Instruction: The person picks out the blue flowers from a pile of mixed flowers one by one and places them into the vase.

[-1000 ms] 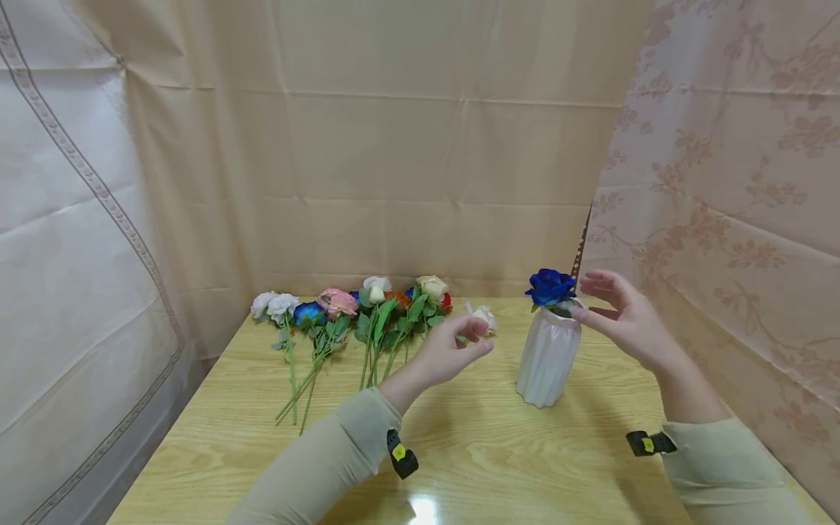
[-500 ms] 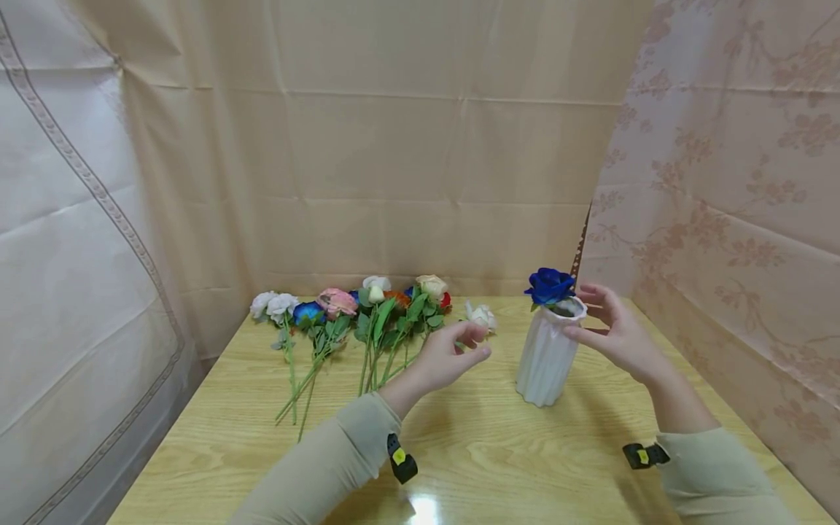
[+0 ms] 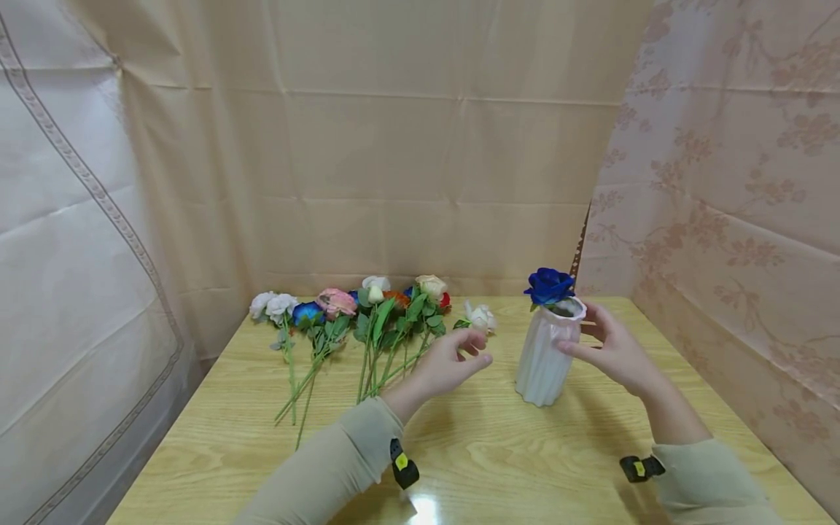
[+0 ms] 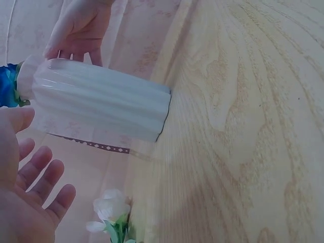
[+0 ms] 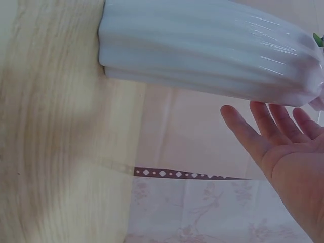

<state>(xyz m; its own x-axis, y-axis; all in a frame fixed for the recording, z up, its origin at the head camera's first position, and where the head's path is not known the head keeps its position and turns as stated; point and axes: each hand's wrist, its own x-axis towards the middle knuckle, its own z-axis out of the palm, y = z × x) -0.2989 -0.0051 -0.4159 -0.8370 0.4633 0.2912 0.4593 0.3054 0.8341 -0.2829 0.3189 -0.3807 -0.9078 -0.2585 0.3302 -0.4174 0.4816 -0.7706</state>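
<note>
A white ribbed vase (image 3: 547, 357) stands upright on the right part of the table, with a blue rose (image 3: 550, 286) in its mouth. My right hand (image 3: 613, 350) is at the vase's right side, just below the rim. In the right wrist view its fingertips (image 5: 259, 109) meet the vase wall, while the thumb stands a little apart. My left hand (image 3: 453, 361) hovers left of the vase, fingers loosely bent and holding nothing. Behind the left hand lies a white rose (image 3: 482, 318), its stem partly hidden by that hand.
Several artificial flowers lie in a row at the back left of the wooden table (image 3: 525, 467): pale blooms (image 3: 282, 306), a pink flower (image 3: 337, 302), a cream rose (image 3: 432, 286). Their stems (image 3: 308, 394) point toward the front. Curtains (image 3: 420, 182) hang behind and at both sides.
My right hand has moved down from beside the blue rose to the side of the vase below its rim. The left hand has stayed nearly in place; vase and rose stand as before.
</note>
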